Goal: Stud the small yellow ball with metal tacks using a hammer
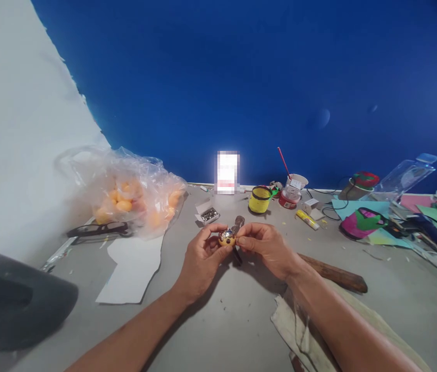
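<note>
My left hand (203, 258) is closed around a small yellow-orange ball (227, 238) with shiny metal studs on its top and a dark spot on its front. My right hand (267, 245) pinches thumb and forefinger together at the ball's right side; whatever is between those fingertips is too small to make out. Just behind the ball lies what looks like a dark, worn hammer head (238, 223). Its wooden handle (334, 273) seems to run under my right wrist. A small open white box (207, 214) of shiny metal pieces stands beyond my left hand.
Left, a clear plastic bag (144, 170) holds several orange balls, beside dark glasses (98, 229) and white paper (129, 274). A yellow cup (260, 200), a glue stick (307, 219) and a magenta-green cup (361, 223) stand or lie rightward. Cloth (296, 320) lies under my right forearm.
</note>
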